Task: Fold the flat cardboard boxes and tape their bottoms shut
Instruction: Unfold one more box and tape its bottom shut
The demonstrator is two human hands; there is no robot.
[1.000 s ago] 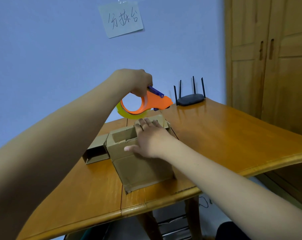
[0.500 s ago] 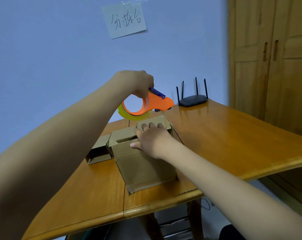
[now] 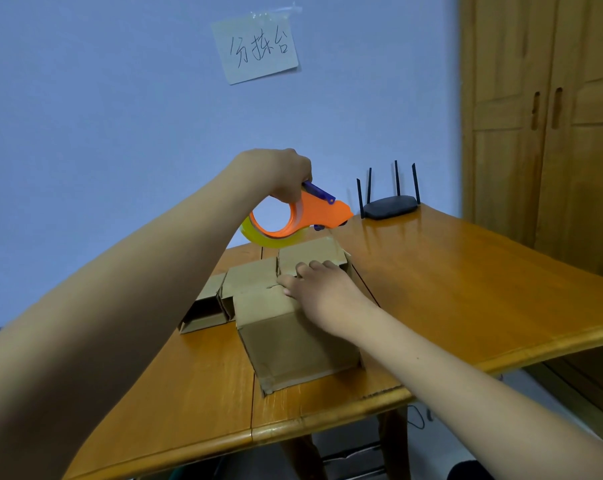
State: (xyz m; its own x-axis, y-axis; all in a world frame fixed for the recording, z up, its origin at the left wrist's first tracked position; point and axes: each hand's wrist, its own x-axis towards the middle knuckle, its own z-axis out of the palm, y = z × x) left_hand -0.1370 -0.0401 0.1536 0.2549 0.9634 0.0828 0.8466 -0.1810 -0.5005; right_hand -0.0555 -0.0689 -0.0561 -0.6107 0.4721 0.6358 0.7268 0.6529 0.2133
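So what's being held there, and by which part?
The left hand grips the orange tape dispenser by the top of its handle, above the cardboard box. The right hand grips nothing; it lies flat on the box's folded flaps.

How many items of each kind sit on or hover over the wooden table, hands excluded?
Cardboard boxes: 2, the folded cardboard box under the right hand and the smaller open box beside it
Orange tape dispenser: 1, held in the left hand
Black router: 1
Total: 4
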